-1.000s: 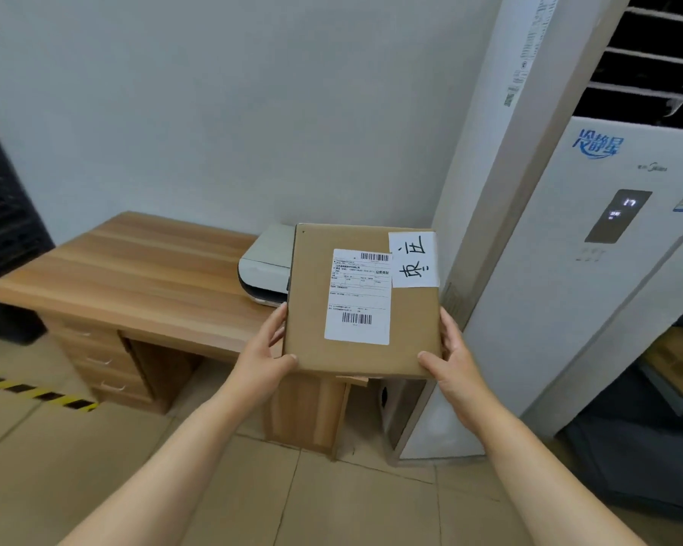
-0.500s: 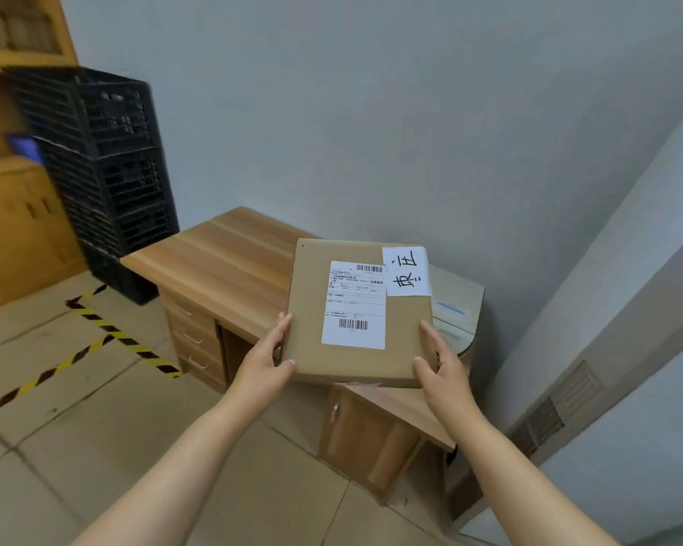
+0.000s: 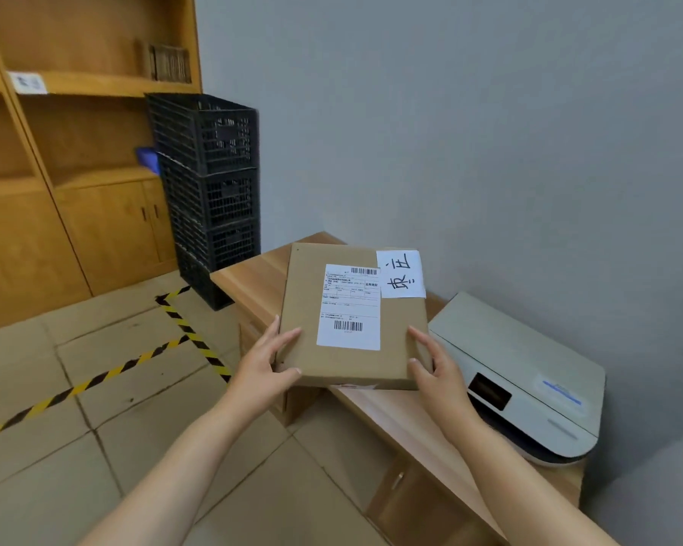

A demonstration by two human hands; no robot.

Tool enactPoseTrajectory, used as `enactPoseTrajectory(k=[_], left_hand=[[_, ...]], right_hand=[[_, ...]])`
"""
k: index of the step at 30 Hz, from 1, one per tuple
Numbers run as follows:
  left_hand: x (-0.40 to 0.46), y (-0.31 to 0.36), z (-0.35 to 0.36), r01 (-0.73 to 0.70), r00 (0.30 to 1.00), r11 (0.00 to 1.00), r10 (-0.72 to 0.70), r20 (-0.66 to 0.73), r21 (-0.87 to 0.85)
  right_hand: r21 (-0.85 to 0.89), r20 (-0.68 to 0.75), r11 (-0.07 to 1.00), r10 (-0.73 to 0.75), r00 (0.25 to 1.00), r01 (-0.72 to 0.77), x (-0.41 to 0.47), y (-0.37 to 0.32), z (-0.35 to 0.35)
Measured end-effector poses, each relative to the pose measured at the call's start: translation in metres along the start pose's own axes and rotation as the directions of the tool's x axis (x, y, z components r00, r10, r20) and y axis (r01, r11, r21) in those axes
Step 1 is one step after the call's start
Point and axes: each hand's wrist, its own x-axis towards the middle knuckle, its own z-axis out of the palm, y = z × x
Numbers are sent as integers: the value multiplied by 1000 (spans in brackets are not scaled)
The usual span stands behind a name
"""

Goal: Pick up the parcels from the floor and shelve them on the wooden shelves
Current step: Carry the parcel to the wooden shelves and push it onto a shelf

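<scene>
I hold a flat brown cardboard parcel (image 3: 308, 305) in front of me, above the desk's edge. It carries a white shipping label with barcodes and a white handwritten note at its top right corner. My left hand (image 3: 267, 362) grips its lower left edge, my right hand (image 3: 436, 366) its lower right edge. The wooden shelves (image 3: 91, 84) fill the upper left, with open compartments above and cabinet doors below. A white tag sits on one shelf edge, and a small ribbed brown thing stands on that shelf.
A wooden desk (image 3: 253, 277) with drawers runs under the parcel to the lower right. A grey-white printer (image 3: 529, 380) sits on it. Three stacked black crates (image 3: 210, 183) stand between desk and shelves. Yellow-black tape (image 3: 107, 376) marks the tiled floor at left.
The view has swung left: the white air conditioner has left the frame, and the black crates and wooden shelves have come in. Both hands keep the same hold on the parcel.
</scene>
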Motion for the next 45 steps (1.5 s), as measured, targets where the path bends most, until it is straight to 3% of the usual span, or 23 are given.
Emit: enactPoseTrajectory(k=[11, 21, 29, 35, 45], left_hand=[[20, -23, -68, 72, 959, 995, -51, -278, 68], [71, -26, -106, 139, 870, 985, -73, -488, 100], [113, -36, -118, 187, 775, 977, -81, -627, 106], [125, -63, -144, 255, 717, 964, -137, -683, 75], [156, -102, -270, 261, 671, 962, -117, -732, 85]], right_hand=[[20, 245, 993, -118, 962, 116, 84, -18, 86], [158, 428, 963, -268, 863, 220, 194, -36, 145], [257, 554, 944, -318, 769, 205, 269, -44, 188], [295, 645, 940, -330, 689, 173, 300, -53, 246], [245, 695, 951, -309, 649, 190, 337, -101, 386]])
